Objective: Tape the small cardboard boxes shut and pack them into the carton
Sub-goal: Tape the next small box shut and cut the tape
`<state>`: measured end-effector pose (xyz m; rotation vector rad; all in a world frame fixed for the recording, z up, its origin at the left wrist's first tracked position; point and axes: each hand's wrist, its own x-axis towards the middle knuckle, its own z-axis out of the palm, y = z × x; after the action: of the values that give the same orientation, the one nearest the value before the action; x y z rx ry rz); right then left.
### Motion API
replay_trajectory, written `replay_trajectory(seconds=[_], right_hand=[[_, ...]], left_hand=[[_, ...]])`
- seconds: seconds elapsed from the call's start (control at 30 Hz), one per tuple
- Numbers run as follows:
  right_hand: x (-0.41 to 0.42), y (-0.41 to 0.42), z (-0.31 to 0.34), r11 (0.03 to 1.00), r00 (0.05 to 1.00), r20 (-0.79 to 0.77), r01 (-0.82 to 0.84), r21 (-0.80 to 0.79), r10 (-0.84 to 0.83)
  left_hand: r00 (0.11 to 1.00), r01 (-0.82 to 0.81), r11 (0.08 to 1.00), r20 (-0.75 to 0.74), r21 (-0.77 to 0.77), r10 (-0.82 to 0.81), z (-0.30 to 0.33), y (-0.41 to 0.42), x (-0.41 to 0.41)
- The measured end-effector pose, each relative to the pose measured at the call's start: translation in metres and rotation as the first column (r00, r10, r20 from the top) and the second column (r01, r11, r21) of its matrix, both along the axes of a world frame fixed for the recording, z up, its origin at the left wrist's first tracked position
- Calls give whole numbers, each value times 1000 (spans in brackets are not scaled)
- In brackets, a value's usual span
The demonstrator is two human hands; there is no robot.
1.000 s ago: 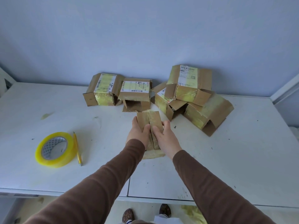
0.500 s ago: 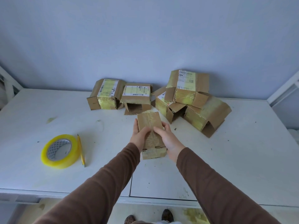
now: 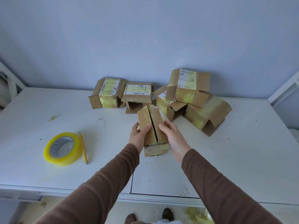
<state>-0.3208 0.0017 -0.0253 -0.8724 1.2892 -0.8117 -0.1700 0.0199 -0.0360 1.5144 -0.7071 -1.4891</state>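
Small cardboard box (image 3: 153, 131), item in hand: sits on the table (image 3: 242, 159) near the middle, a little toward the back edge, just in front of the box pile. Two top flaps folded together, with a dark open seam between them; no fresh tape visible across that seam, only old yellowish tape residue on the near end face.

Orientation: long axis runs from the front edge toward the back edge, leaning slightly left at the far end. Seam follows the same axis. Near end face points toward the person.

Left hand (image 3: 138, 137): fingers curled over the left flap and left side, holding the box, thumb on top beside the seam.
Right hand (image 3: 174, 138): fingers fairly straight and relaxed, laid against the right flap and side, pressing it in.

Tape roll (image 3: 62, 148): yellow, lying flat toward the left edge, well apart from the box, untouched. Pencil (image 3: 83, 147) lies just beside it on its right.

Other boxes (image 3: 161, 97): five or so along the back edge by the wall, the right-hand ones stacked and tilted. Several show loose or open flaps; all carry old tape and labels.

Carton: not in view.

Progress, as judged: early. Flaps of one box are being closed; taping not yet begun on it, the rest apparently unsealed, nothing packed. Remaining: tape this seam, repeat for each box, load the carton.
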Motion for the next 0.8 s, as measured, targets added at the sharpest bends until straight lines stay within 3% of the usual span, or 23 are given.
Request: replay_trajectory(seconds=[0.17,0.57,0.8], right_hand=[[5,-7,4,997,997,7,79,13,-79],[6,-35,12,992,992,16,123,-3,-123],[0,-24,17,977,984,-39,167,-132,-174]], left_hand=[[1000,0,999,30,48,-1,8,-16,-12],[984,166,985,72,-53,-162,21,-48,-9],[984,173,978,54,-116,-167,22,-36,-10]])
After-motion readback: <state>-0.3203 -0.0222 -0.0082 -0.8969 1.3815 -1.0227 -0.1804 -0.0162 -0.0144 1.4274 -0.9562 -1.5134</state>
